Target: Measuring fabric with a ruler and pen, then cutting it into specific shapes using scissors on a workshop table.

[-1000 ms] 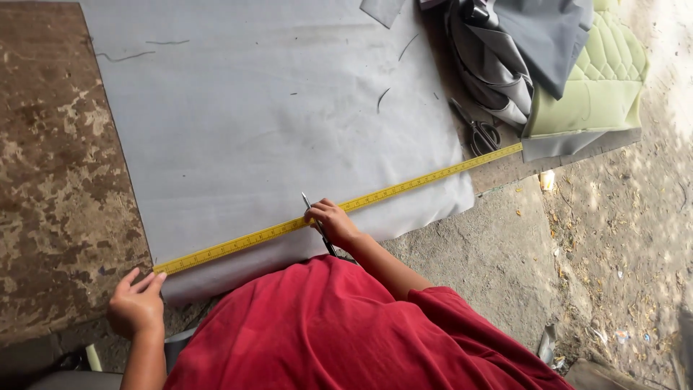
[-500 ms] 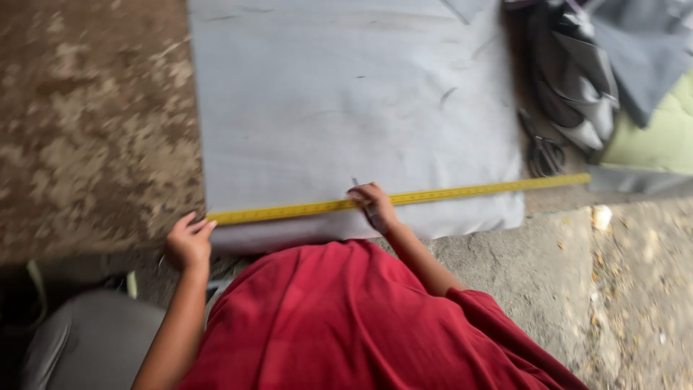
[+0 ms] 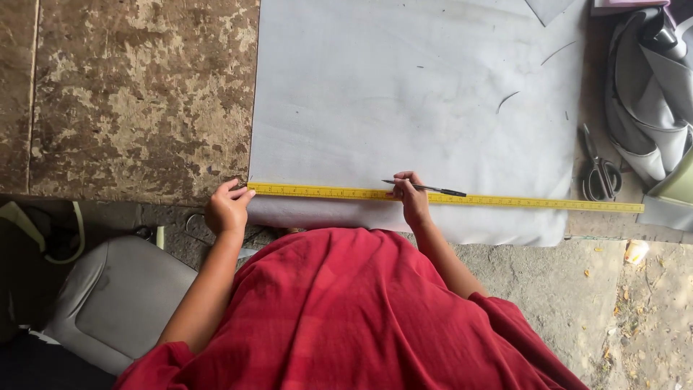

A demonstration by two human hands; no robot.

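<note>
Left hand: my left hand (image 3: pixel 228 209) presses fingers together on the near end of the yellow measuring tape (image 3: pixel 505 200).
Right hand: my right hand (image 3: pixel 412 199) pins the tape mid-length while pinching a black pen (image 3: pixel 426 188).
Risk: I judge the tape could slide or bow beyond my right hand, skewing any mark on the grey sheet (image 3: pixel 411 101).
Count: one tape, one pen, one sheet, one pair of scissors (image 3: pixel 598 167) far right.

left hand (image 3: pixel 227 209) pinning yellow ruler (image 3: pixel 505 200), right hand (image 3: pixel 413 198) holding pen (image 3: pixel 426 188)
</note>
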